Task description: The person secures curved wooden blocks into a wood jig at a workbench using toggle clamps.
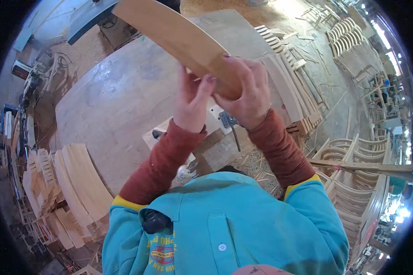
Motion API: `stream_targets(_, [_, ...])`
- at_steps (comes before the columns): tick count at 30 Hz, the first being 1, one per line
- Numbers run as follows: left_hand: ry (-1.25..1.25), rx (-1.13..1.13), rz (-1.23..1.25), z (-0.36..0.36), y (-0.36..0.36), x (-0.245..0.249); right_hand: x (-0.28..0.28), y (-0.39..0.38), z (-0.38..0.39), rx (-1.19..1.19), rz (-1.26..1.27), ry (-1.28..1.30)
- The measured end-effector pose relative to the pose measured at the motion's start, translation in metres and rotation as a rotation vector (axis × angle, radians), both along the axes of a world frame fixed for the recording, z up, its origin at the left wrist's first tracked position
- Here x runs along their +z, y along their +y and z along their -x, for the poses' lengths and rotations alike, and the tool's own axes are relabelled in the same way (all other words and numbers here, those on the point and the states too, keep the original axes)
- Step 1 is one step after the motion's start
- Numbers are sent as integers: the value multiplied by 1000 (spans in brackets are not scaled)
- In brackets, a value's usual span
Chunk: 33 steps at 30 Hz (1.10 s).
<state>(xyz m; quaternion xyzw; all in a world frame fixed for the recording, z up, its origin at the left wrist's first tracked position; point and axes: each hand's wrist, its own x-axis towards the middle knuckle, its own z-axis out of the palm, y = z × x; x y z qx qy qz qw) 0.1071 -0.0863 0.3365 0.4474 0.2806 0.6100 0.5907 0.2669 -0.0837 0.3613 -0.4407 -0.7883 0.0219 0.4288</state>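
Note:
A flat, slightly curved wooden board (174, 34) is raised in front of me, tilted up toward the upper left. My left hand (192, 101) grips its near edge, thumb against the wood. Around the lower end, my right hand (250, 94) is closed with its fingers over the board's side. Below my hands, a black metal toggle clamp (227, 120) with a long handle is fixed to a pale wooden jig (215, 112) on the table. Another dark clamp part (157, 134) shows left of my left wrist.
The large grey work table (114, 101) spreads ahead and left. Curved boards (284, 87) are stacked along its right side, with more boards (80, 178) at the lower left. Bent wooden frames (358, 192) stand at the right. Wood scraps and sawdust lie on the floor.

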Motion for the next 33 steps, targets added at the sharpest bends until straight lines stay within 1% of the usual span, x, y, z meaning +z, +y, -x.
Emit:
stream_targets(2, [-17,142,4,11,8,5,5,-7,17,112,76,163])
stream_targets(3, [13,168,18,30,16,5,8,-11,11,233,276,335])
stream_targets(5, [56,239,1,65,37,14,-2,-17,-14,54,352,278])
stream_targets(6, [79,270,25,87,47,16,-9,-20,-29,-28,392,242])
stream_targets(7, [30,334,114,107,57,18,-22,-27,-50,-66,451,206])
stream_targets(8, [168,355,58,136,74,8,-40,-35,-63,-104,509,167])
stream_targets(10, [440,373,-57,191,101,-24,-76,-59,-65,-112,708,277])
stream_targets(11, [535,318,35,198,98,-38,-88,-68,-65,-130,808,330])
stream_targets(13, [718,180,196,202,98,-74,-102,-71,-47,-258,801,330])
stream_targets(14, [845,60,217,217,107,-125,-104,-70,-38,-331,791,332])
stream_targets(15, [941,8,104,212,105,-158,-104,-63,-35,-326,778,324])
stream_targets(16, [843,-125,195,207,101,-190,-103,-56,-35,-323,769,315])
stream_targets(17, [745,-258,287,201,98,-211,-102,-52,-35,-317,761,304])
stream_targets(19, [717,-340,382,177,82,-219,-98,-52,-36,-317,759,274])
stream_targets(20, [711,-359,389,166,81,-220,-97,-50,-36,-310,759,256])
stream_targets(22, [696,-388,420,149,74,-221,-94,-50,-37,-334,862,272])
stream_targets(24, [776,-418,369,136,75,-226,-93,-50,-35,-367,918,260])
stream_targets(25, [819,-429,337,132,79,-226,-96,-50,-34,-361,888,287])
stream_targets(27, [811,-448,349,125,83,-239,-101,-51,-33,-353,818,345])
stream_targets(28, [808,-461,355,121,85,-246,-99,-51,-32,-362,824,336])
stream_targets(30, [844,-467,279,119,87,-259,-95,-50,-30,-382,837,320])
stream_targets(31, [864,-475,240,117,87,-256,-97,-50,-30,-381,826,313])
stream_targets(33, [853,-502,297,116,89,-248,-102,-50,-33,-388,801,303])
